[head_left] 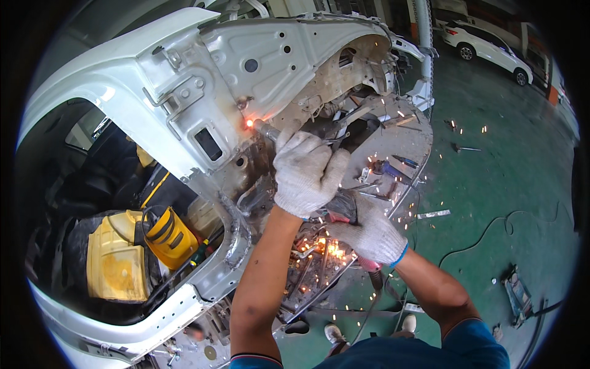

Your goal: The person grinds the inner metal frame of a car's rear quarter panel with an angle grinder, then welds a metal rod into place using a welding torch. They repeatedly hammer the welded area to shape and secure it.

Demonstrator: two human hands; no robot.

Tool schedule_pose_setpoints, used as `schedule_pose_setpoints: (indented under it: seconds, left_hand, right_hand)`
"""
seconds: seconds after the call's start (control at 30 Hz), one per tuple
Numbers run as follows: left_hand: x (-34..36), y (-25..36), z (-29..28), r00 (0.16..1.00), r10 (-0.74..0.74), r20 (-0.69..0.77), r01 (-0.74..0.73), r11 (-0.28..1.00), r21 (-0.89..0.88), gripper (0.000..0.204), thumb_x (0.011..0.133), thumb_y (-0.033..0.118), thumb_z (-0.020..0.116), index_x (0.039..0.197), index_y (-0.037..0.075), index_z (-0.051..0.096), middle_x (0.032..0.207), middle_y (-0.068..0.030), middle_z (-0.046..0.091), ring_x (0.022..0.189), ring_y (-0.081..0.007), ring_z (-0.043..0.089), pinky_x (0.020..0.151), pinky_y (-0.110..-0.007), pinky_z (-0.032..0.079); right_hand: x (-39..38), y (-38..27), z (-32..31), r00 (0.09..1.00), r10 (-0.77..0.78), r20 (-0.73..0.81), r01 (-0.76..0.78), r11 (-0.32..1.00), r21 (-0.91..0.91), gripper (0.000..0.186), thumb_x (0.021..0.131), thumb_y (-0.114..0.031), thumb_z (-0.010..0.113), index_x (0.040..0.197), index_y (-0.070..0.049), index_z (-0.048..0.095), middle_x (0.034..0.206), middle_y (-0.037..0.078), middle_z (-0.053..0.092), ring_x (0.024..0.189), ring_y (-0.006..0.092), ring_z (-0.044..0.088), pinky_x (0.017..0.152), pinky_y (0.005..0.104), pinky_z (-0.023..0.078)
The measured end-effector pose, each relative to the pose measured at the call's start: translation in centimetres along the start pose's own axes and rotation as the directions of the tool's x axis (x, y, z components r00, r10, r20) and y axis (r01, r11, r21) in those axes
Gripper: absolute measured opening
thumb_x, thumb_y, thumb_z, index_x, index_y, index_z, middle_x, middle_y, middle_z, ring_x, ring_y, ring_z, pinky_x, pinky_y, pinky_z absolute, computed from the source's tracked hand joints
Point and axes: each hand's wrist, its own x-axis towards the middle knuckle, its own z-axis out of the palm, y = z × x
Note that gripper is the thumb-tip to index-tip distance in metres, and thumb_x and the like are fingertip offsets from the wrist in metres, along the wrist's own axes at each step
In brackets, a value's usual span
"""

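My left hand (309,167), in a white knit glove, is closed around the front of a red corded straight grinder (370,264). My right hand (369,230), gloved the same way, wraps its body lower down and to the right. The tool's grey nose (265,130) points up and left at the bare metal of a stripped white car body (184,92). A bright orange glow (249,123) marks where its tip meets the panel, beside a dark scorched spot. Sparks (332,248) shower below my wrists. Much of the grinder is hidden by the gloves.
A blue power tool (387,169) and several hand tools lie on the grey platform (405,132) beside the car. On the green floor are a hammer (465,148), a cable (485,234) and a metal stand (518,294). A yellow bag (172,240) sits inside the doorway.
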Motion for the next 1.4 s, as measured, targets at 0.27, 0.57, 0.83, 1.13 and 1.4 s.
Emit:
schedule_pose_setpoints:
  seconds: [0.27,0.57,0.83,1.13,1.4]
  left_hand:
    - [-0.2,-0.5,0.4,0.999,-0.015,0.030,0.014,1.000,0.022,0.022,0.084,0.020,0.080,0.070,0.005,0.072,0.071,-0.0103,0.066,0.075,-0.0326,0.066,0.109,-0.056,0.048]
    - [0.1,-1.1,0.0,1.000,-0.002,0.006,0.002,0.998,0.057,0.024,0.083,0.022,0.081,0.067,0.007,0.071,0.069,-0.0103,0.064,0.074,-0.0324,0.065,0.105,-0.053,0.050]
    - [0.2,-1.0,-0.2,0.999,-0.026,0.028,0.025,0.999,0.037,0.015,0.081,0.019,0.080,0.071,0.008,0.076,0.072,-0.0094,0.066,0.074,-0.0309,0.065,0.106,-0.053,0.049]
    - [0.4,-0.9,-0.1,0.998,-0.052,0.032,0.051,0.997,0.052,0.014,0.083,0.020,0.080,0.075,0.009,0.079,0.071,-0.0090,0.066,0.074,-0.0307,0.065,0.108,-0.053,0.049]
    - [-0.1,0.2,0.0,1.000,-0.011,0.018,0.012,1.000,-0.005,0.019,0.086,0.014,0.078,0.071,0.005,0.072,0.069,-0.0111,0.062,0.073,-0.0331,0.064,0.108,-0.055,0.048]
  right_hand:
    - [0.1,0.3,-0.2,0.999,-0.019,-0.039,0.016,0.996,-0.082,0.049,0.084,-0.028,0.082,0.119,-0.001,0.062,0.098,0.024,0.073,0.090,0.0427,0.073,0.084,0.0480,0.057]
    - [0.6,-0.4,0.2,0.996,-0.060,-0.060,0.052,0.991,-0.125,0.047,0.085,-0.031,0.082,0.111,0.001,0.060,0.093,0.027,0.073,0.092,0.0476,0.074,0.082,0.0517,0.057]
    - [0.6,-0.7,0.3,0.997,-0.023,-0.076,0.008,0.982,-0.189,0.051,0.085,-0.031,0.083,0.116,0.002,0.061,0.098,0.028,0.074,0.095,0.0461,0.075,0.084,0.0501,0.058]
    - [0.8,-1.4,-0.2,0.997,0.065,-0.047,-0.075,0.964,-0.254,0.063,0.080,-0.038,0.088,0.124,0.002,0.066,0.102,0.027,0.075,0.099,0.0394,0.077,0.086,0.0472,0.059]
    - [-0.2,0.1,-0.3,0.995,0.102,0.005,-0.101,0.987,-0.128,0.061,0.084,-0.033,0.084,0.127,0.003,0.060,0.103,0.027,0.073,0.100,0.0440,0.074,0.087,0.0495,0.058]
